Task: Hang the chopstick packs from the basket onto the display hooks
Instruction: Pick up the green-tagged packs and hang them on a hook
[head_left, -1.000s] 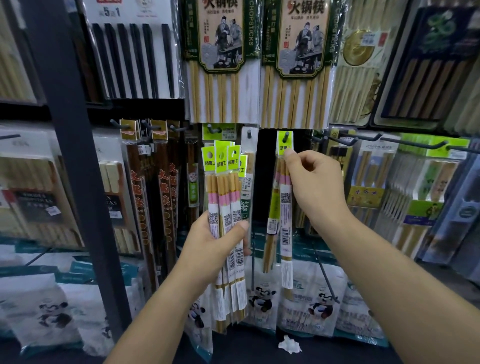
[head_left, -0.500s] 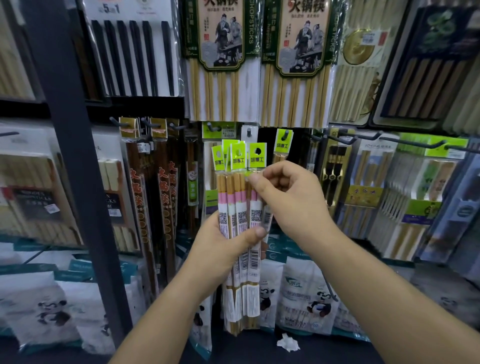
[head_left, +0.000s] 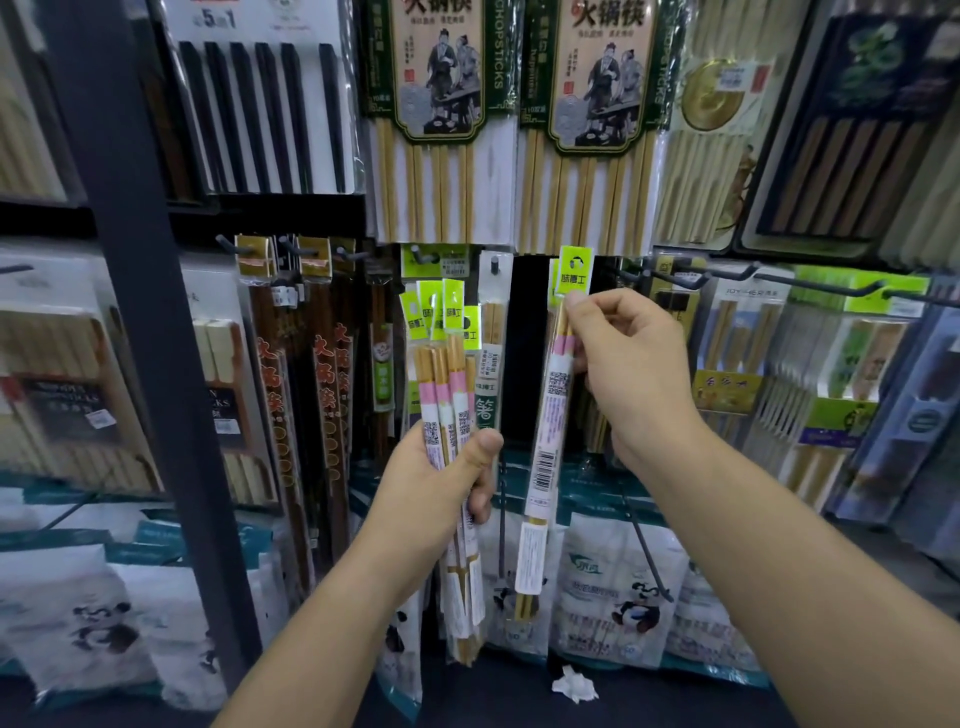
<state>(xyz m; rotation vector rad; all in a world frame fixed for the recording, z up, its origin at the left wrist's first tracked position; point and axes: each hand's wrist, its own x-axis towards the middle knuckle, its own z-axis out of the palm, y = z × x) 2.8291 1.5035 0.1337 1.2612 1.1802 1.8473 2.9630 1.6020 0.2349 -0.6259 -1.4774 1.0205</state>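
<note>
Several chopstick packs (head_left: 441, 384) stand upright as a bundle in the left hand (head_left: 441, 478), whose fingers and thumb wrap round their middle in front of the lower display row. The right hand (head_left: 634, 374) pinches a single pack (head_left: 551, 410) just below its green header (head_left: 575, 270). It holds this pack upright at the level of the display hooks (head_left: 831, 286), just right of the bundle and apart from it.
</note>
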